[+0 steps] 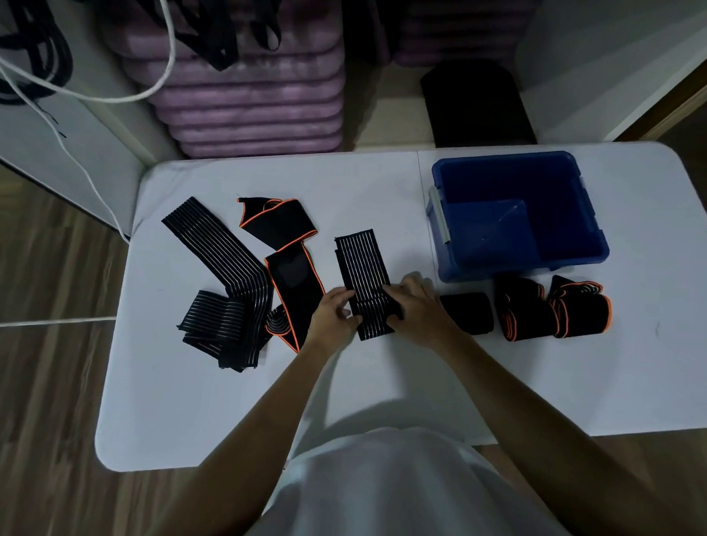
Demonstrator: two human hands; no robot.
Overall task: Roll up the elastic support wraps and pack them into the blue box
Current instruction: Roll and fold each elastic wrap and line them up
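Both hands, left hand (334, 313) and right hand (416, 310), pinch the near end of a striped wrap (364, 268) running lengthwise toward the table's (203, 403) far edge, the blue box (578, 219) nearer the right hand.

Striped black wrap (363, 276) lies flat, seemingly half-rolled, left of open blue box (518, 217).

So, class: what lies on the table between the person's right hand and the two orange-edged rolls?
In the head view, one plain black roll lies between the right hand and the orange-edged rolls.
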